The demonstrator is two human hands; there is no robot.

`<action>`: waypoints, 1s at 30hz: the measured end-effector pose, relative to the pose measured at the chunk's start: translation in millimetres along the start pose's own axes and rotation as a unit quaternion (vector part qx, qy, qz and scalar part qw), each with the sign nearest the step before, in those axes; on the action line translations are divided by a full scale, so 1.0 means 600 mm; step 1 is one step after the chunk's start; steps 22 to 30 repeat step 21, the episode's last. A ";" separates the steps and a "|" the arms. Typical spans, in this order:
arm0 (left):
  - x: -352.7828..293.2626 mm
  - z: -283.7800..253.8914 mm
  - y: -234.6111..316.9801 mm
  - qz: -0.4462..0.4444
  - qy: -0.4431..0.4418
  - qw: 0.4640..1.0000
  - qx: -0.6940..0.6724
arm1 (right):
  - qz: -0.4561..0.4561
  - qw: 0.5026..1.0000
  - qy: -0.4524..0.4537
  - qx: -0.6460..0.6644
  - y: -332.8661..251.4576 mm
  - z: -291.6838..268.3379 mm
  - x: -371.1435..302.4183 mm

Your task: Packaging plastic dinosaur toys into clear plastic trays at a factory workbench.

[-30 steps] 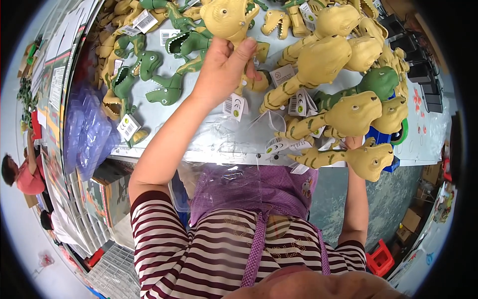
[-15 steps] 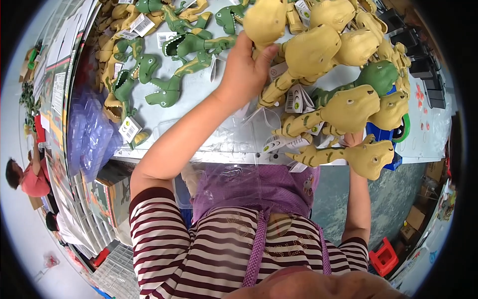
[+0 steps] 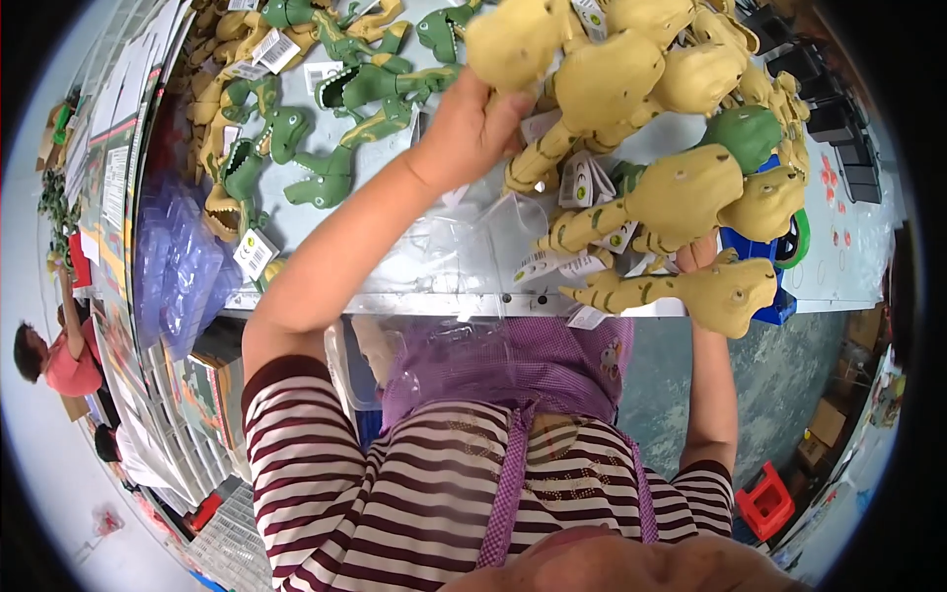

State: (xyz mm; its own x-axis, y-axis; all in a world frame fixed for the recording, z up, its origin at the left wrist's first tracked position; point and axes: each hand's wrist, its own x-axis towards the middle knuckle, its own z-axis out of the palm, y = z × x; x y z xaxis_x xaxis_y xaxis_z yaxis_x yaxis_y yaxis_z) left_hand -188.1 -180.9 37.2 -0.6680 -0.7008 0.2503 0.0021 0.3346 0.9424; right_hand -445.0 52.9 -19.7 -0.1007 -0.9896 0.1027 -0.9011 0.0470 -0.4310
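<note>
My left hand [image 3: 472, 128] is closed around the lower part of a yellow toy dinosaur [image 3: 517, 41], its rounded head standing above my thumb. Beside it on the right, more yellow toy dinosaurs [image 3: 612, 84] with dark stripes and white paper tags [image 3: 584, 182] crowd together upright. Only a little of my right hand [image 3: 696, 255] shows, between a large yellow dinosaur head [image 3: 688, 195] and a yellow dinosaur [image 3: 728, 296] overhanging the table's near edge. Its fingers are hidden behind these toys, so its grip cannot be made out.
Green toy dinosaurs [image 3: 324, 178] with open jaws lie across the table [image 3: 424, 261] on the left. Clear plastic trays [image 3: 178, 261] are stacked at the left edge. A blue holder with a green tape roll [image 3: 797, 240] sits right. Black bins [image 3: 834, 118] line the far right.
My left hand has shifted slightly left with the yellow dinosaur still held. Several yellow toys on the right sit slightly higher and farther left in the view. My right hand remains mostly hidden.
</note>
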 end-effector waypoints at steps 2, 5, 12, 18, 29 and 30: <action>0.002 -0.005 -0.003 -0.021 -0.024 0.999 0.012 | -0.021 0.998 0.057 0.007 -0.017 -0.002 0.005; -0.003 0.002 -0.011 -0.031 -0.032 0.999 -0.017 | -0.109 0.984 0.068 -0.121 0.067 0.025 -0.049; 0.015 -0.005 -0.009 0.026 -0.079 0.996 0.023 | 0.214 0.849 0.220 0.430 0.066 0.070 -0.066; 0.022 -0.032 0.032 0.010 -0.067 0.986 0.149 | 0.186 0.938 0.067 0.286 0.189 0.069 -0.091; 0.022 -0.076 0.076 -0.075 -0.194 0.942 0.262 | 0.168 0.956 0.004 0.240 0.121 0.062 -0.274; 0.022 -0.076 0.076 -0.075 -0.194 0.942 0.262 | 0.168 0.956 0.004 0.240 0.121 0.062 -0.274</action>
